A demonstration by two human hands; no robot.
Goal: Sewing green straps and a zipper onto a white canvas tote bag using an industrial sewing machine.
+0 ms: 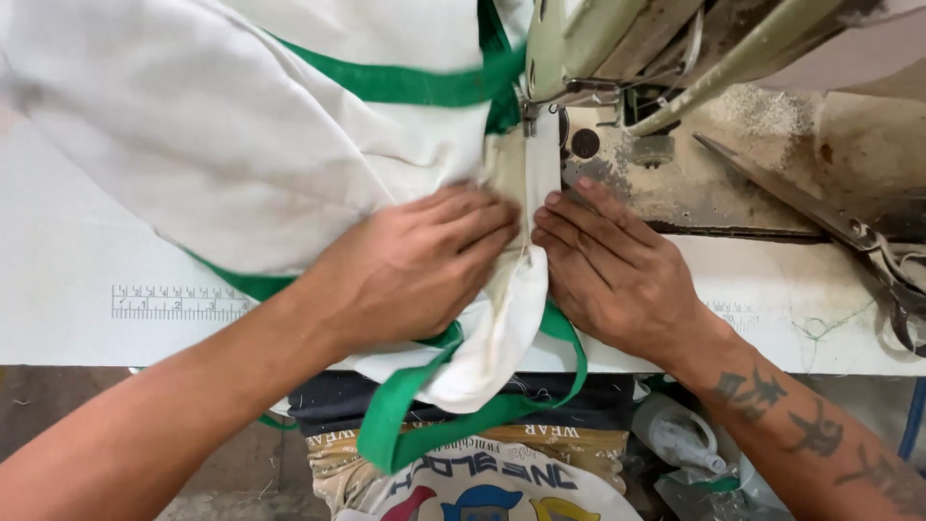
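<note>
I press my left hand [415, 265] and right hand [617, 275] flat, fingers straight, gripping nothing, on the white cloth [241, 145] with green trim [405, 85] at the sewing machine [598, 58], above a colourful printed sack [482, 487].

A white surface [77, 309] with a printed ruler scale [178, 302] along its near edge carries a pale green sewing machine [675, 58]. White cloth with green trim [241, 125] lies across it, and scissors [849, 232] rest at the right.
</note>
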